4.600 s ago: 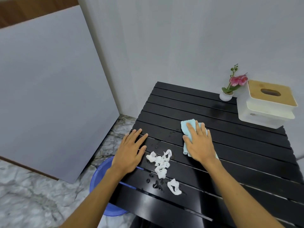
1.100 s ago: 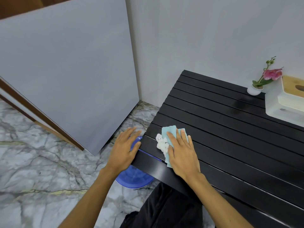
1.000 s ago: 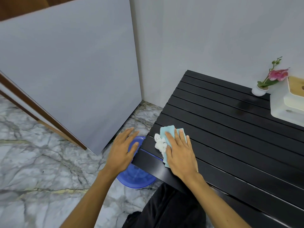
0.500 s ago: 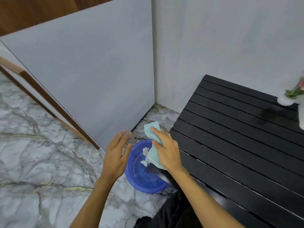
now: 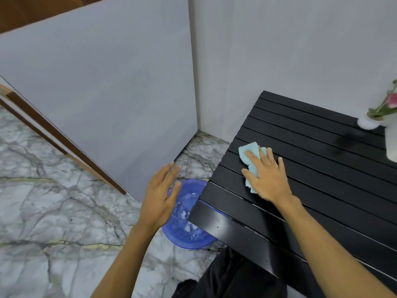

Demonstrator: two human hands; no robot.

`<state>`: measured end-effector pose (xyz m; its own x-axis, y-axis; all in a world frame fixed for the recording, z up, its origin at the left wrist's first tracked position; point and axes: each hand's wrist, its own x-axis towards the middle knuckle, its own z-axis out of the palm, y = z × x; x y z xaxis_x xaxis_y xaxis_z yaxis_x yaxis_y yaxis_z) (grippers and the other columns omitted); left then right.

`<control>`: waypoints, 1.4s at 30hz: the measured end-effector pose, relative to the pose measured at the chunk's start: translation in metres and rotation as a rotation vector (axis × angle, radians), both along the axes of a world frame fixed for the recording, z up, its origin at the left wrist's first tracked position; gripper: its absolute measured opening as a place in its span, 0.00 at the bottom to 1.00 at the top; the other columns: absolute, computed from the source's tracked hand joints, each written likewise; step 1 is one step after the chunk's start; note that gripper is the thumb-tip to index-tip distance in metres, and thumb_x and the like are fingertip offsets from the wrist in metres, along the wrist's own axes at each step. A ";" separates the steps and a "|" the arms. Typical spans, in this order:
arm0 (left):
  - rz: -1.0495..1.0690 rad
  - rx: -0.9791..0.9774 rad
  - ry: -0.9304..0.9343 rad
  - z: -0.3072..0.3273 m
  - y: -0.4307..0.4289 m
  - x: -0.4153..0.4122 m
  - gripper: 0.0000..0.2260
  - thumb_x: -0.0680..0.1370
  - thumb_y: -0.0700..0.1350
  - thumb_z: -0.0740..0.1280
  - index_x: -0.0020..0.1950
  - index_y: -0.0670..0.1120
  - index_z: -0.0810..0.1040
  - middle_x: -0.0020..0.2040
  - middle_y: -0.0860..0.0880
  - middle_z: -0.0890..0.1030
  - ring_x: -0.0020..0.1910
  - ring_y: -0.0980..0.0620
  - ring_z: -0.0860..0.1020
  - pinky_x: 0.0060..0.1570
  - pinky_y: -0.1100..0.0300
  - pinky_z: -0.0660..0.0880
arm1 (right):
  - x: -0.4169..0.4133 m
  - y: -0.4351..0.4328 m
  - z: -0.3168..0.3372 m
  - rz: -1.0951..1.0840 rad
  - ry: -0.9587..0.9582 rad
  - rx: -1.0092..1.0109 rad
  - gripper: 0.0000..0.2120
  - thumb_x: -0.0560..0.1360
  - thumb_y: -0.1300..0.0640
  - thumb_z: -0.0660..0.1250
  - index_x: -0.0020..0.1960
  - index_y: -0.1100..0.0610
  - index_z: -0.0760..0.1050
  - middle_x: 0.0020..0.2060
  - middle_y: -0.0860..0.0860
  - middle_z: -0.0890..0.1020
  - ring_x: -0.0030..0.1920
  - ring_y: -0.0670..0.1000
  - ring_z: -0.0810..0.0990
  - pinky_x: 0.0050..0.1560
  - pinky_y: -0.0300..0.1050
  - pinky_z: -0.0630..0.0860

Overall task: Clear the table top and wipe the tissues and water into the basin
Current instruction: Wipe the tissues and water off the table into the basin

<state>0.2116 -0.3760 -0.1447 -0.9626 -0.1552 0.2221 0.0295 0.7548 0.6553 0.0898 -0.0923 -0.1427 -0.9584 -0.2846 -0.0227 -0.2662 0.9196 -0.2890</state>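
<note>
I can read no words, labels, brands or numbers anywhere in front of me. The cloth (image 5: 250,154) under my right hand (image 5: 267,179) is plain, and the basin (image 5: 189,211) carries no print.

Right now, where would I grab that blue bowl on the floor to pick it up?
Grab the bowl by its rim on the open left side, coming from above by the left hand. The table covers its right part.
</note>
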 end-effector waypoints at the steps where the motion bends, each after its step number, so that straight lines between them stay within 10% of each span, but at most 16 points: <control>1: -0.006 0.006 -0.004 0.000 0.003 -0.001 0.22 0.79 0.57 0.54 0.72 0.54 0.68 0.74 0.55 0.65 0.73 0.59 0.60 0.71 0.63 0.54 | -0.001 -0.001 -0.003 0.004 0.035 0.009 0.25 0.78 0.44 0.56 0.74 0.47 0.59 0.76 0.53 0.58 0.76 0.56 0.49 0.72 0.61 0.49; 20: 0.009 0.019 0.026 0.000 0.007 0.004 0.22 0.79 0.58 0.54 0.71 0.53 0.69 0.73 0.55 0.66 0.72 0.59 0.61 0.69 0.62 0.57 | 0.119 -0.090 0.000 0.274 0.029 -0.095 0.28 0.76 0.45 0.52 0.74 0.50 0.57 0.77 0.55 0.57 0.77 0.57 0.50 0.75 0.59 0.51; 42: -0.281 -0.141 -0.024 -0.007 0.084 -0.006 0.22 0.79 0.56 0.54 0.71 0.52 0.69 0.74 0.50 0.66 0.74 0.50 0.61 0.72 0.48 0.59 | 0.171 0.017 -0.001 -0.074 0.029 -0.037 0.27 0.79 0.41 0.46 0.77 0.46 0.49 0.78 0.50 0.49 0.77 0.50 0.40 0.76 0.54 0.42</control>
<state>0.2055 -0.2919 -0.1517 -0.9687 0.1482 0.1993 0.2355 0.8028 0.5478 0.2606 -0.0755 -0.1439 -0.9769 -0.2132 0.0141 -0.2066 0.9260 -0.3159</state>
